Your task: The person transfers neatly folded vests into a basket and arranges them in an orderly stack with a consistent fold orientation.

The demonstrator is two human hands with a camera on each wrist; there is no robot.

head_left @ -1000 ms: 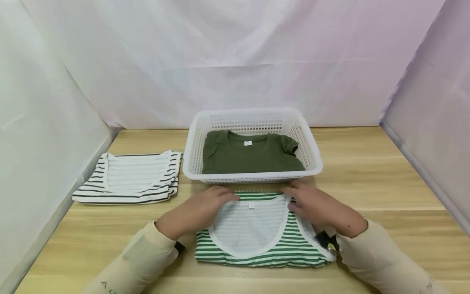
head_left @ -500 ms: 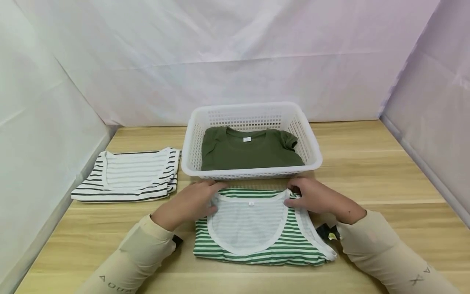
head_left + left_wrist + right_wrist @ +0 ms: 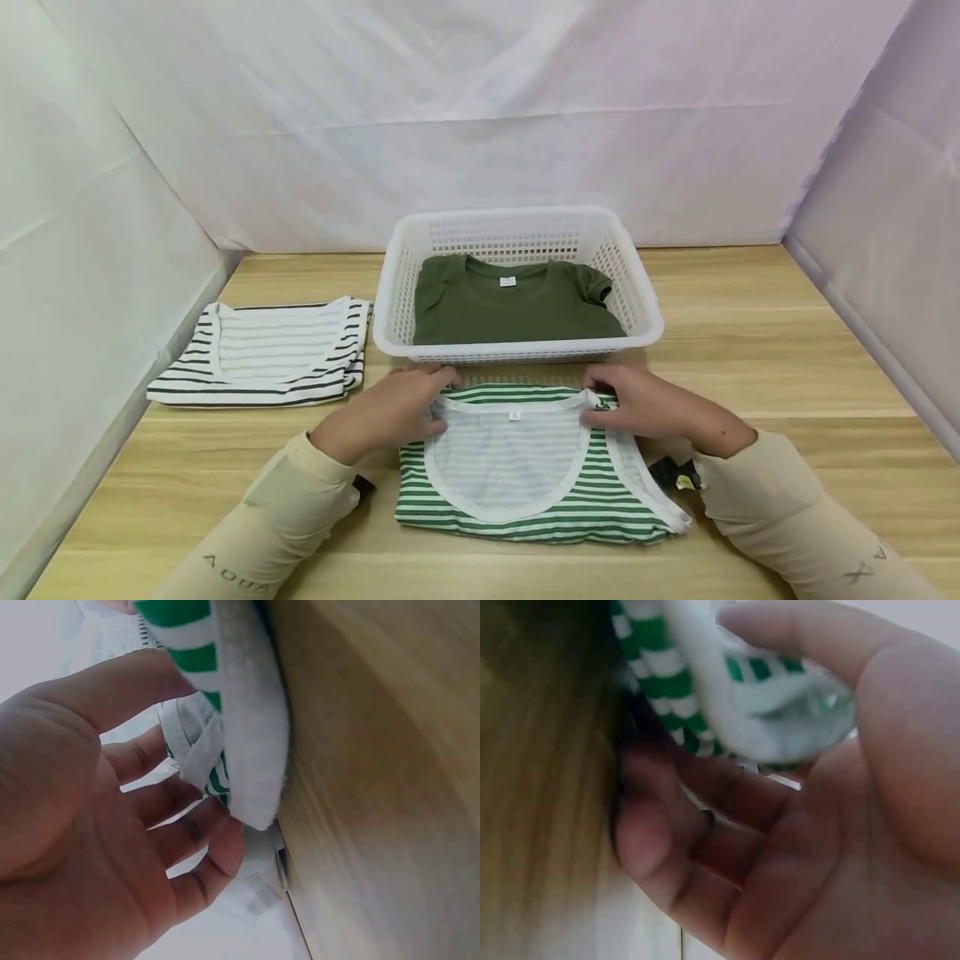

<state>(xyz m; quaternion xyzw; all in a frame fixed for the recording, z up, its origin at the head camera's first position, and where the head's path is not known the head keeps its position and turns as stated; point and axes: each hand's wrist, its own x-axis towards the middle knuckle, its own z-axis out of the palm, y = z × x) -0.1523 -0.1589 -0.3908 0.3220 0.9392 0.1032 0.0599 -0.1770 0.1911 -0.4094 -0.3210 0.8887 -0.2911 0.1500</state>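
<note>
A folded green-and-white striped tank top (image 3: 600,492) lies flat before me, its white-bound scoop neck facing up. At its upper left corner my left hand (image 3: 393,414) grips the fabric, thumb on top. My right hand (image 3: 647,402) grips the upper right corner by the shoulder strap. In the left wrist view the left thumb (image 3: 112,686) is against the cloth, and the fingers curl at its far side beside a white band. Fingers of the right hand (image 3: 735,802) reach beneath the striped edge in the right wrist view, with the thumb above.
Just behind the tank top stands a white perforated basket (image 3: 517,352) holding a folded dark green T-shirt (image 3: 517,312). A folded black-and-white striped top (image 3: 277,350) lies to its left on the wooden table (image 3: 765,358). White cloth (image 3: 480,167) walls off the back and sides.
Both hands have settled from reaching over the tank top's upper edge to gripping its two upper corners. The left hand has drawn slightly left; the tank top lies in nearly the same place.
</note>
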